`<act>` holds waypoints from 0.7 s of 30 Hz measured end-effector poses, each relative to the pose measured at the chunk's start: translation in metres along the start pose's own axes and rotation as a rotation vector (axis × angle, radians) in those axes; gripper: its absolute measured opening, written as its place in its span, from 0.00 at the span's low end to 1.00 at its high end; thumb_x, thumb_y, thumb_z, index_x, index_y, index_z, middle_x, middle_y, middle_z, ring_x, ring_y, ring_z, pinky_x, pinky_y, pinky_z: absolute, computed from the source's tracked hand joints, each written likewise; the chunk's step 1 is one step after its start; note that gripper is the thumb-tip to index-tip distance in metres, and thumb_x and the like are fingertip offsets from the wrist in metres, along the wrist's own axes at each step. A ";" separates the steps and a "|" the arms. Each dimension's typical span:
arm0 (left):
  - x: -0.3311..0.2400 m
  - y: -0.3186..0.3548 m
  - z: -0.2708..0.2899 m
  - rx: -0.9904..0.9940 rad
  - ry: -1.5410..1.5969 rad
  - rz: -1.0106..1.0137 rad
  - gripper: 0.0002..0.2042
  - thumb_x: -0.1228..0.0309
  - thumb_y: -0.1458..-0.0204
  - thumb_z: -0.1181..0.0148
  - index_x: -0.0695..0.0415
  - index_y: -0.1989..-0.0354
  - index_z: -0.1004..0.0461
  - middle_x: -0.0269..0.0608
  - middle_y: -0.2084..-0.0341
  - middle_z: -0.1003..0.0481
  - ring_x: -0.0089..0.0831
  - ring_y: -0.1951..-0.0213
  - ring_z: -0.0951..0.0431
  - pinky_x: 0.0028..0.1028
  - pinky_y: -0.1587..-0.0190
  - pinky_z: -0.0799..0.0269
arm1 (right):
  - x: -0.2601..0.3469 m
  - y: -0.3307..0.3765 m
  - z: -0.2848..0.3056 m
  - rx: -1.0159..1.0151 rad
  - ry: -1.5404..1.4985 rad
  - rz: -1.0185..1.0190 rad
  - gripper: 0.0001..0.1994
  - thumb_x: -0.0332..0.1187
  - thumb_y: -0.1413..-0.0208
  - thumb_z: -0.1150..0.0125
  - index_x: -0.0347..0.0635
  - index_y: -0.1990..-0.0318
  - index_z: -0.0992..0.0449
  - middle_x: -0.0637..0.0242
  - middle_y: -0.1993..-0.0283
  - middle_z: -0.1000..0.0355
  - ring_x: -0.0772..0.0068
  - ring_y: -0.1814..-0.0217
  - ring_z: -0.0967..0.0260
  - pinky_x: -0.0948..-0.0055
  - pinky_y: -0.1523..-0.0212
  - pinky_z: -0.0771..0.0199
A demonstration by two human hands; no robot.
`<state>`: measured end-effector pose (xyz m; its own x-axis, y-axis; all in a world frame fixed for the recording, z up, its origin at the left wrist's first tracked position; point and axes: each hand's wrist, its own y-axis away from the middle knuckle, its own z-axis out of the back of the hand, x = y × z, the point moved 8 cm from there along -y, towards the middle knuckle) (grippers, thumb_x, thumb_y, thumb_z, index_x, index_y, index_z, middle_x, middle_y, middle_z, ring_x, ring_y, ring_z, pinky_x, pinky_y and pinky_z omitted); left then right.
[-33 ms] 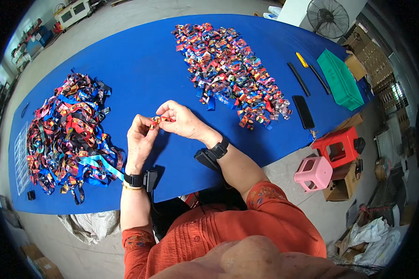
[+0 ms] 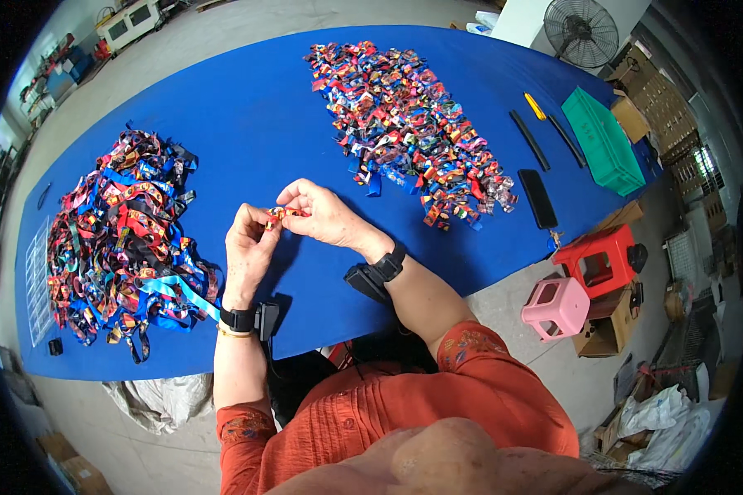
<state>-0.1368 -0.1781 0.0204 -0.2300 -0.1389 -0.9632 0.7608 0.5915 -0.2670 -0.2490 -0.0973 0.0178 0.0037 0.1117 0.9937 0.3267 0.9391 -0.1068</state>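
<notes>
My left hand [image 2: 249, 247] and my right hand [image 2: 326, 216] meet over the middle of the blue table [image 2: 248, 107]. Between their fingertips is a short red-and-yellow printed ribbon [image 2: 277, 216], pinched from both sides. Its ends are partly covered by my fingers. Left of my left hand lies a heap of long, tangled printed ribbon straps [image 2: 132, 239], mostly red, blue and black. A light-blue strap [image 2: 182, 289] reaches from that heap toward my left wrist. Beyond my right hand spreads a long band of small folded ribbon pieces [image 2: 409, 124] in many colours.
At the right lie a black phone [image 2: 538, 199], a yellow cutter [image 2: 535, 106], two dark bars and a green crate [image 2: 604, 140]. A pink stool [image 2: 556, 308] and a red stool [image 2: 598, 262] stand beside the table's right edge. A fan [image 2: 582, 33] stands beyond.
</notes>
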 end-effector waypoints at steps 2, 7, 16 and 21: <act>-0.001 0.000 0.001 -0.017 -0.041 -0.020 0.07 0.81 0.43 0.40 0.58 0.67 0.33 0.31 0.68 0.26 0.14 0.68 0.30 0.17 0.64 0.31 | -0.002 0.000 0.000 0.009 -0.043 -0.006 0.17 0.26 0.44 0.36 0.36 0.49 0.33 0.66 0.56 0.28 0.81 0.56 0.30 0.79 0.55 0.28; -0.003 0.001 0.003 -0.034 -0.070 -0.072 0.07 0.81 0.43 0.40 0.58 0.67 0.33 0.33 0.67 0.25 0.15 0.67 0.29 0.18 0.63 0.31 | 0.000 0.001 -0.003 0.012 -0.045 -0.055 0.17 0.28 0.43 0.35 0.37 0.49 0.32 0.66 0.57 0.26 0.80 0.56 0.29 0.79 0.57 0.26; -0.003 0.002 0.000 -0.042 -0.054 0.014 0.06 0.78 0.41 0.41 0.58 0.65 0.34 0.38 0.67 0.23 0.19 0.72 0.24 0.18 0.75 0.30 | -0.007 0.000 -0.005 0.050 -0.161 -0.075 0.15 0.27 0.43 0.37 0.37 0.51 0.33 0.64 0.59 0.25 0.78 0.60 0.26 0.79 0.61 0.26; -0.005 0.002 -0.001 -0.037 -0.104 -0.004 0.06 0.76 0.39 0.41 0.57 0.65 0.34 0.37 0.72 0.24 0.18 0.76 0.25 0.17 0.78 0.32 | -0.007 0.000 -0.004 0.007 -0.162 -0.056 0.15 0.28 0.46 0.36 0.37 0.53 0.32 0.67 0.63 0.25 0.81 0.65 0.28 0.79 0.69 0.30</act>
<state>-0.1350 -0.1758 0.0248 -0.1677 -0.2221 -0.9605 0.7363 0.6196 -0.2718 -0.2449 -0.0994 0.0113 -0.1665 0.1095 0.9800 0.3151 0.9476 -0.0524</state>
